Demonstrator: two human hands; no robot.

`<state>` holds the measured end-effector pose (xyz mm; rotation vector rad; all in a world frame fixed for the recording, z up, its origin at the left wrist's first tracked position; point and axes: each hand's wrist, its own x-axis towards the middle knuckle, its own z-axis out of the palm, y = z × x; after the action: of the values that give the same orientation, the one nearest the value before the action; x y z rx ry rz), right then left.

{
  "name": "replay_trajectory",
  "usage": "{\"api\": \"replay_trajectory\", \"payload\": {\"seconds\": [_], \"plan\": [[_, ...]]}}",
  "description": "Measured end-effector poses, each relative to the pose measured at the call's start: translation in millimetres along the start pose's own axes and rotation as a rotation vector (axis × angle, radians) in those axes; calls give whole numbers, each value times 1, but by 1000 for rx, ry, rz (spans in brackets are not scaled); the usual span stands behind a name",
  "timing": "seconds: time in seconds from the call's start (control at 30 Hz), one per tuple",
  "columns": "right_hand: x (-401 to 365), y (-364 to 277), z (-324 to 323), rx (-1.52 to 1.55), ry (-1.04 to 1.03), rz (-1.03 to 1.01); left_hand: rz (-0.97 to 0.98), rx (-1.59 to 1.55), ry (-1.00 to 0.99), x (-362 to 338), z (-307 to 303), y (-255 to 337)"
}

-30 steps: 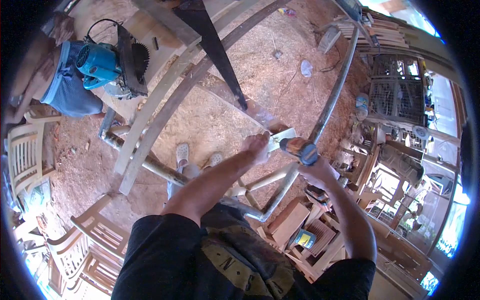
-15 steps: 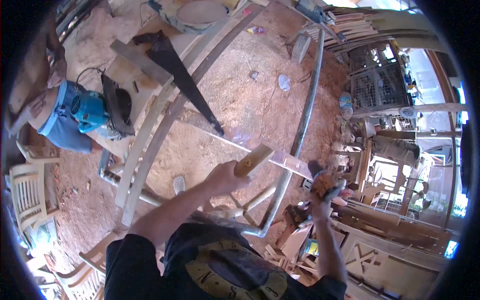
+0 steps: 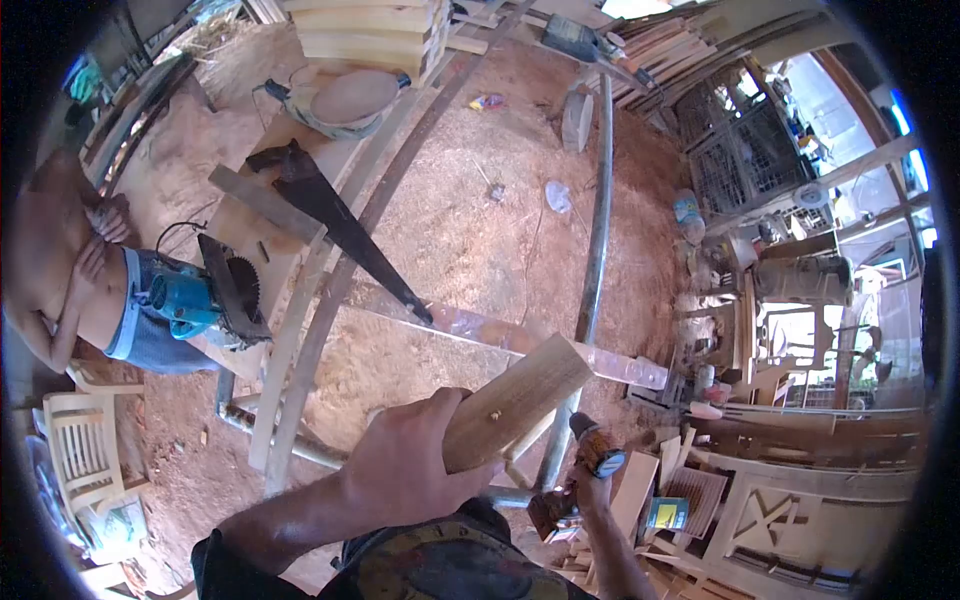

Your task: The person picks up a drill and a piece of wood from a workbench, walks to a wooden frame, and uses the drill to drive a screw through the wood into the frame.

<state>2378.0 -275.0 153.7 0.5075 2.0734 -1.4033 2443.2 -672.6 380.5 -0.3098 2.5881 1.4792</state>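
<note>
My left hand (image 3: pixel 405 450) is wrapped around one end of a short wooden block (image 3: pixel 520 405), which is raised close to the camera and tilted up to the right. A small knot or hole shows on the block's face. In my right hand (image 3: pixel 592 488) is an orange and black cordless drill (image 3: pixel 597 448), held low in front of my body, apart from the block. The drill's chuck points up and away. Beyond the block, a narrow light board (image 3: pixel 480 330) spans the metal pipe frame (image 3: pixel 597 220).
A handsaw (image 3: pixel 335 222) lies across the wooden rails at left, by a piece of timber (image 3: pixel 265 205). Behind it are a teal circular saw (image 3: pixel 187 303) and another person (image 3: pixel 95 270). Wooden chairs (image 3: pixel 85 450) stand at left; stacked scraps (image 3: pixel 635 490) lie at right.
My left hand has brought the wooden block up nearer the camera. The drill in my right hand has moved left and closer to my body. The view has shifted somewhat.
</note>
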Motion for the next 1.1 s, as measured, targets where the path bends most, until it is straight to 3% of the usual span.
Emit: {"api": "replay_trajectory", "payload": {"seconds": [0.13,0.23,0.3,0.37,0.5,0.6,0.67,0.8,0.87,0.9,0.97,1.03,1.1], "plan": [[-10,-11,10,-33,1,-93,-90,-106,11,3,8,-11],[-8,-13,17,-134,-28,-35,-333,-512,-153,12,9,-39],[8,11,15,-206,-54,-188,-253,-1023,-217,11,27,-75],[-12,-18,17,-224,-65,-183,-117,-1596,-222,10,45,-92],[-13,-23,38,-237,-141,-251,-94,-1743,-151,3,54,-101],[46,53,19,-404,-167,-509,-87,-1766,-171,2,58,-112],[43,61,20,-411,-189,-546,-102,-1748,-168,-3,58,-120],[-15,-22,41,-237,-241,-419,-194,-1801,-163,6,63,-139],[-14,-19,37,-282,-237,-539,-218,-1797,-215,11,66,-150],[-13,-18,35,-304,-232,-599,-284,-1717,-128,14,72,-153],[-21,-32,40,-239,-254,-529,-408,-1549,38,21,83,-148],[-21,-33,41,-168,-248,-486,-408,-1513,-74,24,97,-180],[-21,-48,54,-114,-172,-591,-417,-1445,-105,26,111,-206]]}}
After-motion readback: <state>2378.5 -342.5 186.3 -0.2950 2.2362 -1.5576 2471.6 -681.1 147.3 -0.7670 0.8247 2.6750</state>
